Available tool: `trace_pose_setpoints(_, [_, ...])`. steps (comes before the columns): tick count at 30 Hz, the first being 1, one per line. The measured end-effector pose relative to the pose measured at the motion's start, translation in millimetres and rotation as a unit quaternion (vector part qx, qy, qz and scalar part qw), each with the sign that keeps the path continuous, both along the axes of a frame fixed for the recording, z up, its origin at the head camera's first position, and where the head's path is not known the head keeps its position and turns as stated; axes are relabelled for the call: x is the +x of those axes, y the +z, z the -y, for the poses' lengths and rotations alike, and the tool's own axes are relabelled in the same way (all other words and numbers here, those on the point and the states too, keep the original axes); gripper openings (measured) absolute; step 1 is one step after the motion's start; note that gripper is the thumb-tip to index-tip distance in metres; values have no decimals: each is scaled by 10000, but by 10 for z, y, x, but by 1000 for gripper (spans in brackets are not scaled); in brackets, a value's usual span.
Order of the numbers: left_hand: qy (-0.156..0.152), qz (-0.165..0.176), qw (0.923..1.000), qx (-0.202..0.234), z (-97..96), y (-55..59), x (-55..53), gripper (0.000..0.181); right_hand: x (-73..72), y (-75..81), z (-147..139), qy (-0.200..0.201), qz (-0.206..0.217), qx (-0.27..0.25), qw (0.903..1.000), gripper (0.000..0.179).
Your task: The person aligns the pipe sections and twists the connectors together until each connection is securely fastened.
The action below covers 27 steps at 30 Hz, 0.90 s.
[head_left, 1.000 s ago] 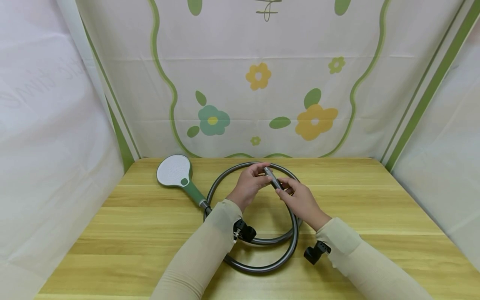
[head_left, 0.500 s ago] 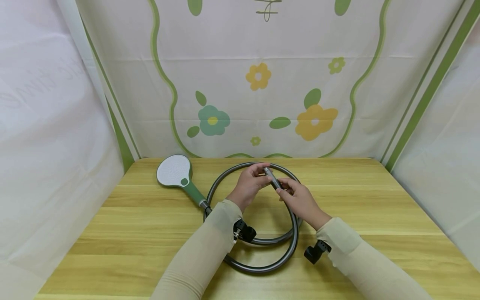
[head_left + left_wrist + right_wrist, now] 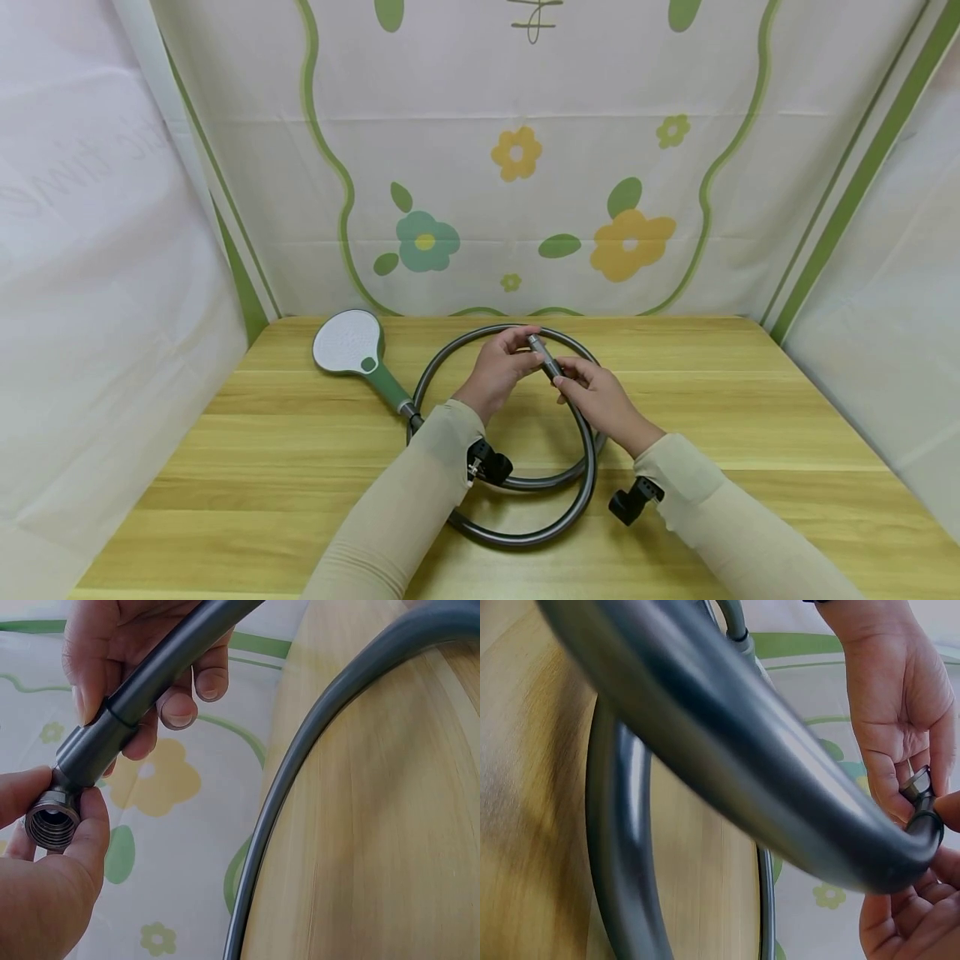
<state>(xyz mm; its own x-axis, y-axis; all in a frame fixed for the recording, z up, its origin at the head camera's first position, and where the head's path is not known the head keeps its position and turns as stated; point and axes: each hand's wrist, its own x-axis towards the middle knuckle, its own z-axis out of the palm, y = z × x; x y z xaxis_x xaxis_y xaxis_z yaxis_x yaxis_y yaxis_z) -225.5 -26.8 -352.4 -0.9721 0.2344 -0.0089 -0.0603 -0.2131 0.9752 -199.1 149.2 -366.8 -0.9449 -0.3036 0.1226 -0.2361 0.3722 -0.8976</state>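
A grey shower hose (image 3: 517, 539) lies looped on the table, its free end raised in both hands. At that end is a metal nut (image 3: 54, 823) with threads visible inside its opening. My left hand (image 3: 498, 371) pinches this nut between thumb and fingers. Just behind it, my right hand (image 3: 600, 402) grips the hose by its dark collar (image 3: 97, 746), thumb on one side and fingers on the other. At the hose's other end is a shower head (image 3: 348, 342) with a white face and green handle, lying on the table to the left of the hands.
The wooden table (image 3: 750, 400) is enclosed by white cloth walls; the back one (image 3: 450, 150) bears a flower print. Hose loops lie under and around both forearms. A black wrist camera (image 3: 489, 462) sits on the left sleeve, another camera (image 3: 633, 502) on the right.
The right hand's fingers have shifted slightly on the hose near the collar. The left hand, the nut and the shower head stay where they were.
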Motion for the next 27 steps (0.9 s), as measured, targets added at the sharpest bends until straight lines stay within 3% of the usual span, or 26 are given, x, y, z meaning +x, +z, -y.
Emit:
trace_pose_setpoints(8, [-16,24,10000,-61,-2,-9,-13,45,-5,-10,1,7,-45,-13,10000,39])
trace_pose_setpoints(17, [67,21,10000,-41,7,-7,18,43,-4,-26,-13,-333,-174,538,9978,46])
trace_pose_setpoints(27, [114,-27,9999,0,4,-26,3,42,16,-26,11,-587,-834,997,9898,48])
